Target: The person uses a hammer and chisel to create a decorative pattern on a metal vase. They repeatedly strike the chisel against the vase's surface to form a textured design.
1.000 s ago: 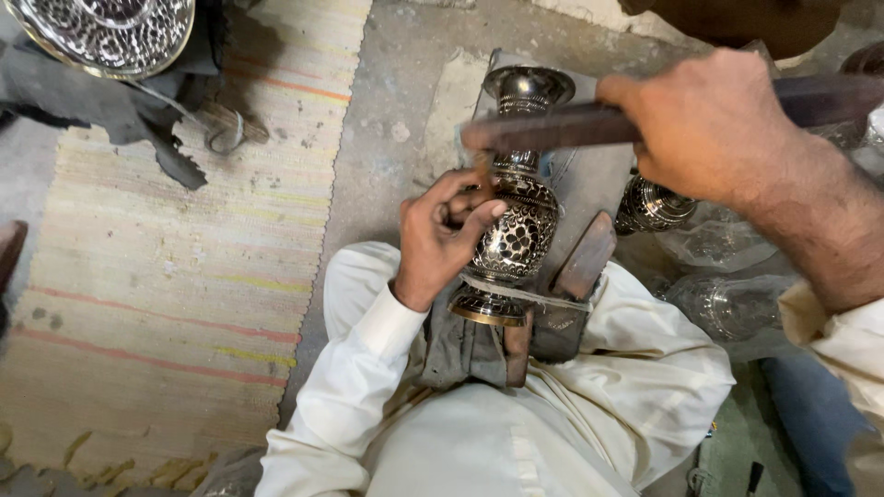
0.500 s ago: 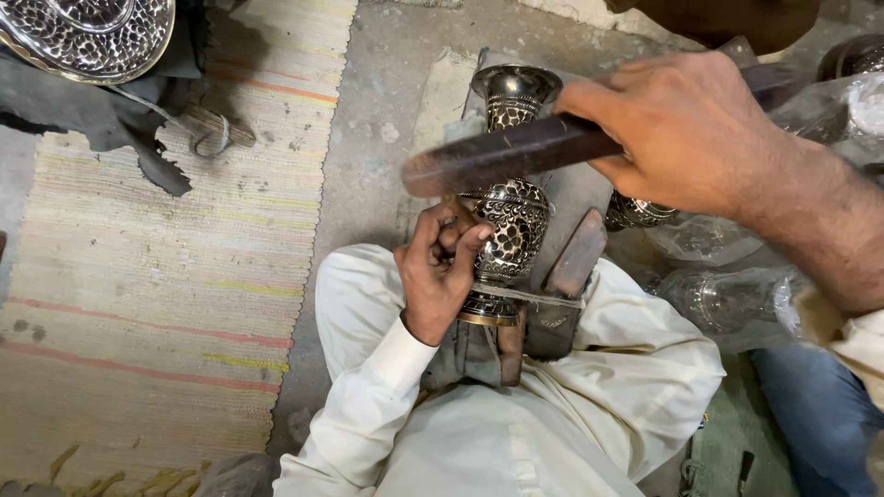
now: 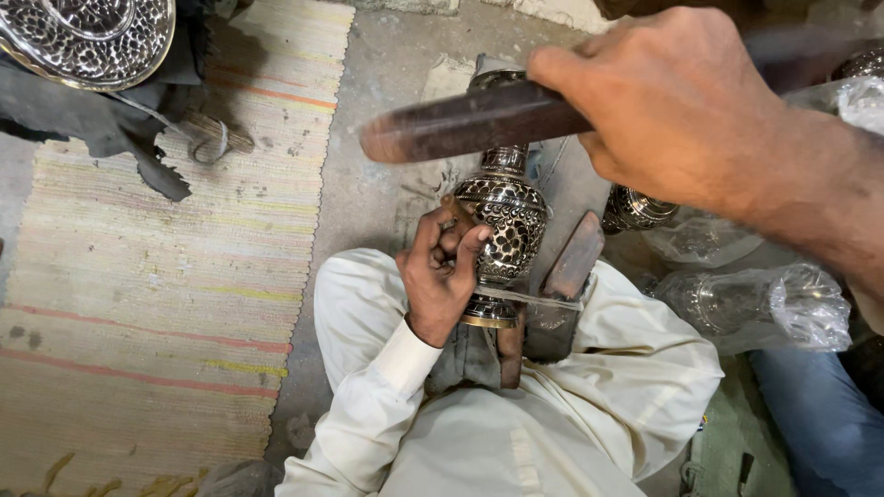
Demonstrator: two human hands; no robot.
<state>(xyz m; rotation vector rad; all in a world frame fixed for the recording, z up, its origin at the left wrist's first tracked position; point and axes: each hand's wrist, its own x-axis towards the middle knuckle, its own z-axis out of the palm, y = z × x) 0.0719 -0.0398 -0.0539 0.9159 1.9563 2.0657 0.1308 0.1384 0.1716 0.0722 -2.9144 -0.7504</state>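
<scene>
An engraved metal vase [image 3: 508, 221] stands upright between my knees, which are in white cloth. My left hand [image 3: 440, 276] presses against its left side, its fingers pinching a small chisel [image 3: 458, 210] with the tip on the patterned belly. Above the vase, close to the camera, my right hand [image 3: 677, 110] grips a dark wooden stick [image 3: 460, 124]. The stick is blurred and points left across the vase's neck. A brown wooden block [image 3: 573, 258] leans against the vase's right side.
A striped woven rug [image 3: 157, 276] covers the floor on the left. At top left an engraved metal plate [image 3: 87, 37] lies on dark cloth [image 3: 101, 120]. Another engraved vase [image 3: 635, 210] and plastic-wrapped ones [image 3: 764, 304] lie at right, beside a blue-trousered leg [image 3: 820, 414].
My right hand has swung the wooden stick up from the chisel, higher and nearer the camera. My left hand stays on the vase with the chisel.
</scene>
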